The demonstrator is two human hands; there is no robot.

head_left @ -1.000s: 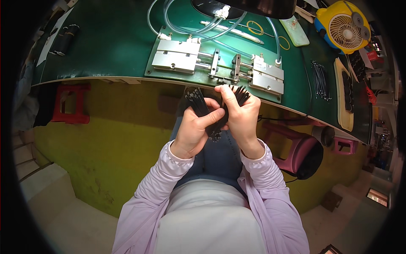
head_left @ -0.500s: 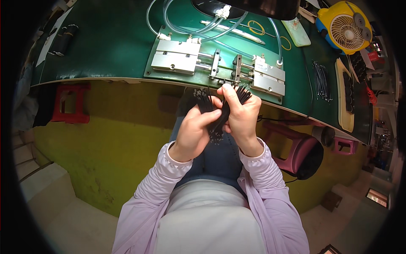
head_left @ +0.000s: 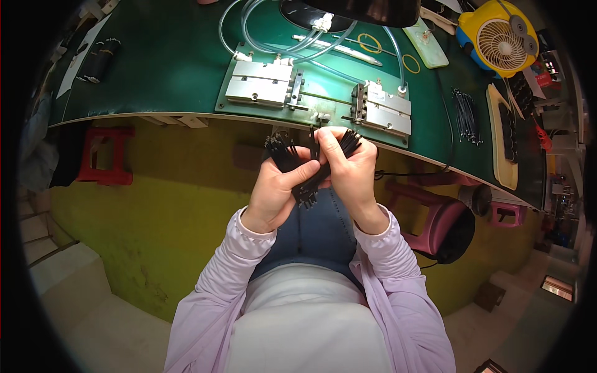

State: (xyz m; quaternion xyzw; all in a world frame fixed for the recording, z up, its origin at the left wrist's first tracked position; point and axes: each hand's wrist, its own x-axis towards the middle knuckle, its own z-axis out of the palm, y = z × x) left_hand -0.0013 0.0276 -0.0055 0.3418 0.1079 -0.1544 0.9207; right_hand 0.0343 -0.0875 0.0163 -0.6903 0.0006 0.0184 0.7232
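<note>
My left hand (head_left: 272, 189) is closed round a bundle of thin black wires (head_left: 283, 153) with small pale tips, fanned out at the top. Close beside it, my right hand (head_left: 353, 177) grips more black wires (head_left: 351, 142), its thumb and forefinger pinched on a strand that points up at the bench edge. The lower wire ends hang between my palms. Just beyond my fingers stands a bench fixture with a left silver air cylinder (head_left: 258, 84) and a right silver air cylinder (head_left: 388, 112). Their dark jaw blocks are apart, with a small metal post (head_left: 321, 116) between them.
Clear air hoses (head_left: 264, 45) loop behind the fixture on the green bench (head_left: 161, 74). A white pen-like tool (head_left: 342, 51), a yellow fan (head_left: 501, 42), loose black wires (head_left: 466, 116) and a cream tray (head_left: 501, 137) lie around. Stools, one red (head_left: 107, 155), stand below.
The fixture's two jaw blocks have drawn back from the middle toward their cylinders. Both hands have shifted slightly left with the wires, and the view has moved a little.
</note>
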